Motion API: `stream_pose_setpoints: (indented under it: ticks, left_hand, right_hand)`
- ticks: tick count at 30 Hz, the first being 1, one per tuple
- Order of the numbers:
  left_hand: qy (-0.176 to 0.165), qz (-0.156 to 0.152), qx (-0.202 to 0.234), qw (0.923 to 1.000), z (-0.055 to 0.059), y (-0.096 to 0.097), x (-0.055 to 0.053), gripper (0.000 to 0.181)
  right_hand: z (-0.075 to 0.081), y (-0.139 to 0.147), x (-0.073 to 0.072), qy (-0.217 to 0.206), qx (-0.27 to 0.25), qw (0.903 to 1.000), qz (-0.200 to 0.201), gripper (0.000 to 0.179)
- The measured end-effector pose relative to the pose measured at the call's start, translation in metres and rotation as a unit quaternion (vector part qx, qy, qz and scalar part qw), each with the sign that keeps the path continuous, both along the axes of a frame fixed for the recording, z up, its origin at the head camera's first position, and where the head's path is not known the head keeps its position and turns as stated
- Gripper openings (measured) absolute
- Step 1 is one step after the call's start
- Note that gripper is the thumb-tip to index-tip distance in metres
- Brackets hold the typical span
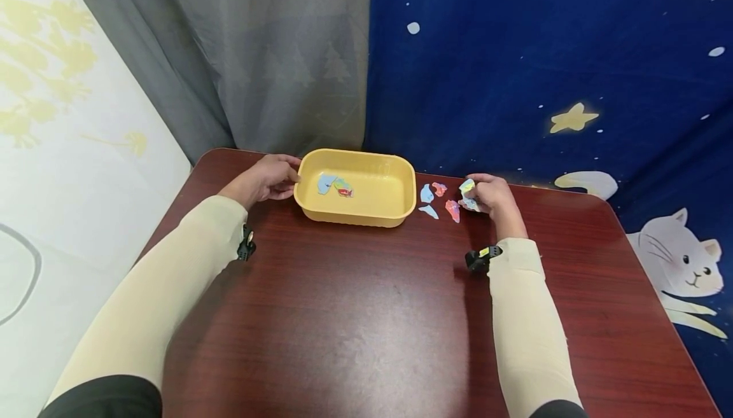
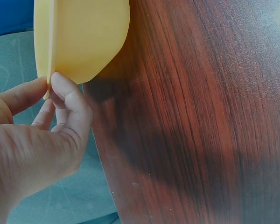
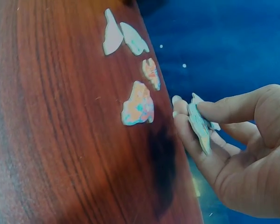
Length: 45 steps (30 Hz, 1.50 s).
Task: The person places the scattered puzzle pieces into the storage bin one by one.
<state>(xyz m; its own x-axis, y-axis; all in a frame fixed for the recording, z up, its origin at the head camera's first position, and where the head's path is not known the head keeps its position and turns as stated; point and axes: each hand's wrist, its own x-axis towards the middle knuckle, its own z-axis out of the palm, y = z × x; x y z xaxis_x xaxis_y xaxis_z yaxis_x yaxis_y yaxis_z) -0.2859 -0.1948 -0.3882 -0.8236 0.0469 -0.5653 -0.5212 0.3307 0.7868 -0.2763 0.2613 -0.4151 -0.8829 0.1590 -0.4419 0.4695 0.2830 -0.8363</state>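
My left hand [image 1: 270, 178] pinches the left rim of a yellow plastic basin [image 1: 355, 217] between thumb and fingers, which the left wrist view shows closely. Inside the basin lie a light-blue flat piece [image 1: 325, 184] and a green-and-red one [image 1: 345, 191]. My right hand [image 1: 492, 194] holds a few thin, irregular printed pieces [image 3: 198, 125] between thumb and fingers, above the table's far edge; their exact number is hidden. Left of that hand, two pale blue pieces [image 1: 427, 193] and two red patterned pieces [image 1: 452, 210] lie flat on the table.
The dark red-brown wooden table [image 1: 355, 316] has rounded far corners. Behind it hang a grey curtain [image 1: 286, 55] and a blue curtain [image 1: 487, 87] with stars and a white cat. A white patterned panel [image 1: 74, 151] stands at the left.
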Motion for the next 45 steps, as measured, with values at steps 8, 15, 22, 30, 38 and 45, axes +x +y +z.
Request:
stream_pose_setpoints:
  ticks: [8,15,22,30,38,45]
  left_hand:
    - [-0.003,-0.001,-0.002,1.0000,0.002,0.001,0.001,0.049]
    - [-0.003,0.001,-0.001,1.0000,0.002,0.002,0.000,0.048]
    - [-0.006,0.007,-0.001,1.0000,0.001,0.002,0.000,0.048]
    - [-0.001,0.001,0.002,1.0000,0.000,0.002,0.000,0.048]
    - [0.001,0.007,0.005,1.0000,0.000,0.002,0.000,0.047]
    - [0.003,0.002,0.002,1.0000,0.001,0.001,0.001,0.046]
  right_hand:
    - [0.010,-0.005,0.002,0.033,-0.006,0.9973,-0.066,0.044]
    - [0.012,-0.009,0.002,0.060,-0.064,0.9890,-0.119,0.027]
    - [0.007,-0.009,0.001,0.073,-0.125,0.9758,-0.164,0.038]
    - [0.003,-0.009,0.002,0.071,-0.171,0.9709,-0.151,0.050]
    - [0.001,-0.013,0.002,0.082,-0.182,0.9678,-0.154,0.042]
    - [0.003,-0.016,0.003,0.080,-0.159,0.9708,-0.160,0.025]
